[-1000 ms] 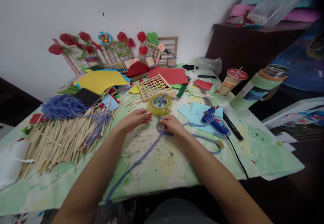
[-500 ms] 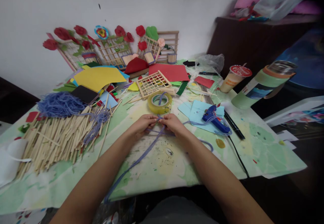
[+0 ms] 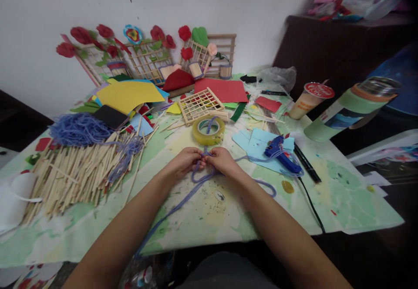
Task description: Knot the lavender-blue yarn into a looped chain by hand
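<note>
Purple-blue yarn [image 3: 205, 178] is pinched between my left hand [image 3: 187, 161] and my right hand [image 3: 223, 160], which almost meet at the middle of the table. Fingers of both hands are closed on the strands, and the fingertips partly hide where they cross. Just beyond them, a roll of clear yellowish tape [image 3: 199, 137] lies flat, with a braided piece of the same yarn passing through its hole toward my fingers. One loose loop hangs below my hands. Long strands trail to the table's front edge and off to the right, up to a blue glue gun [image 3: 283, 156].
On the left lie wooden sticks [image 3: 78, 175] and a yarn heap [image 3: 80, 130]. Behind the tape sits a stick lattice [image 3: 200, 106], with yellow paper [image 3: 127, 97] and red paper [image 3: 224, 90]. A drink cup [image 3: 307, 101] and a green bottle [image 3: 342, 114] stand at right.
Strands near my fingers have shifted, and a loose loop now droops below my hands. My hands stay close together, pinching the yarn. The view has tilted slightly.
</note>
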